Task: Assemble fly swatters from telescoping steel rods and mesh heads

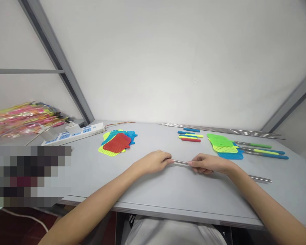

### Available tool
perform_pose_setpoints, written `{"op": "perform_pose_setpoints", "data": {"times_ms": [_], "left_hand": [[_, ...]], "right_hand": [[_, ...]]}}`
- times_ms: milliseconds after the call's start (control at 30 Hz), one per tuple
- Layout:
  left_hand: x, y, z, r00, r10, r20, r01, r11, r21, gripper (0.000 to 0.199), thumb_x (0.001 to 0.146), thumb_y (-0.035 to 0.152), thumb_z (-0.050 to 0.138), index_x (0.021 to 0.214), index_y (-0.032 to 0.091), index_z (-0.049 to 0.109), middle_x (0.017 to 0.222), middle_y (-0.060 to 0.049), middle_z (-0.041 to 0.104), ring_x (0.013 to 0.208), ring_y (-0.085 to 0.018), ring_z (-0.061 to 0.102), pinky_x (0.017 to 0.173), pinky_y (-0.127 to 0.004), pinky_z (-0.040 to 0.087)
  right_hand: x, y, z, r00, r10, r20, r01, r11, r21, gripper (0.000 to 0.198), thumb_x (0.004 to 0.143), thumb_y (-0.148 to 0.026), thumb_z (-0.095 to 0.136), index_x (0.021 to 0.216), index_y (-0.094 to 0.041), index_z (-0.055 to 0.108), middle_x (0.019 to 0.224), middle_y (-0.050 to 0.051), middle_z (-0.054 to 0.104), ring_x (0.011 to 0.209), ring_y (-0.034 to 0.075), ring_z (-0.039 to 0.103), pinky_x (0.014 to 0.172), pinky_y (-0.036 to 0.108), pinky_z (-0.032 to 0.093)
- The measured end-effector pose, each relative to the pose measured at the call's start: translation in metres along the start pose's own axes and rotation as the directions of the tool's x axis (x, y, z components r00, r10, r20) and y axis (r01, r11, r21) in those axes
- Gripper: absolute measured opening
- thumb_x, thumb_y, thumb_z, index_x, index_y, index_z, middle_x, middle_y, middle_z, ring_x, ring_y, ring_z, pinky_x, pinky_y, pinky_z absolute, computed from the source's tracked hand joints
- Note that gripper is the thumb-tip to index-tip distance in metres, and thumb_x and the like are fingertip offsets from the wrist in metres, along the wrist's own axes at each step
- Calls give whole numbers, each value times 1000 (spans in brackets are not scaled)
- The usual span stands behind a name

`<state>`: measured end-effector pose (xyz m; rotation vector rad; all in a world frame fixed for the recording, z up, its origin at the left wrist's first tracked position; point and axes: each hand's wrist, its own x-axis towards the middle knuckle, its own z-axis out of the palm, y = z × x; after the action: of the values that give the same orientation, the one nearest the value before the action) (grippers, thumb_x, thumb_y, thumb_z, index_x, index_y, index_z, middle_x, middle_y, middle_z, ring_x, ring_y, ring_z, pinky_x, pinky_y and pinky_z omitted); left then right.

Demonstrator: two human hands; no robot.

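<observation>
- At counter (148, 190) centre, near front edge: thin metal rod (180, 162) held level between both hands, just above or on the surface, cannot tell which.
- Left hand (154, 161): fingers pinched shut on rod's left end, palm down, wrist low, forearm angled in from lower left.
- Right hand (206, 164): fingers closed round rod further along, knuckles up; forearm crossing in from lower right. Rod's far end (261, 178) showing past the wrist, resting on the counter.
- Step, by judgement: bare rod gripped at both ends, looked like handling ahead of fitting a part; no sleeve or head on it yet.
- Next move would likely call for freeing one hand to reach a loose part: coloured grip sleeves (190, 135) lying well behind, swatter heads (117, 142) stacked behind left.
- Finished swatters (242, 149) lying behind right, apart from the hands.
- Spare rods (219, 129) lined along back wall.
- Power strip (73, 133) far left, untouched.
</observation>
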<state>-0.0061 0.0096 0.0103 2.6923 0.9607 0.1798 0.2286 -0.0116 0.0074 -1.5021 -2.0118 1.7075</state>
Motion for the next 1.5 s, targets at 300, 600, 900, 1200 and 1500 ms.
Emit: {"op": "perform_pose_setpoints", "data": {"times_ms": [300,600,900,1200,1500], "left_hand": [[-1,5,17,997,77,4,-74,950,303,32,87,36,25,76,18,49,60,-3,58,55,-16,55,49,-25,31],[-3,8,23,984,171,-44,-140,907,398,30,87,33,25,73,16,45,58,-5,59,53,-18,58,46,-27,29],[-3,15,25,986,166,-32,-141,910,391,30,87,33,25,70,17,44,55,-2,58,49,-17,56,42,-26,25],[-3,21,25,991,132,-18,-117,927,357,31,88,34,24,70,17,44,56,-2,58,49,-16,55,43,-25,25],[4,7,16,991,128,-35,-119,975,189,33,87,36,22,70,18,44,60,0,56,54,-12,51,47,-22,27]], "right_hand": [[3,4,4,997,34,73,-40,996,79,44,68,-56,46,60,-13,50,45,-8,29,36,2,18,34,19,10],[7,8,2,988,8,156,-32,988,153,43,68,-54,50,59,-13,50,40,-10,23,33,1,15,32,18,8],[8,10,3,989,-5,151,-16,991,136,41,69,-51,51,58,-12,52,38,-10,22,34,2,15,32,18,8],[7,6,7,994,-12,109,1,995,102,40,69,-50,51,58,-12,53,36,-10,22,33,2,16,32,19,9],[4,1,6,999,-32,-4,32,999,4,45,69,-55,48,63,-11,57,42,-8,26,36,4,21,35,20,14]]}}
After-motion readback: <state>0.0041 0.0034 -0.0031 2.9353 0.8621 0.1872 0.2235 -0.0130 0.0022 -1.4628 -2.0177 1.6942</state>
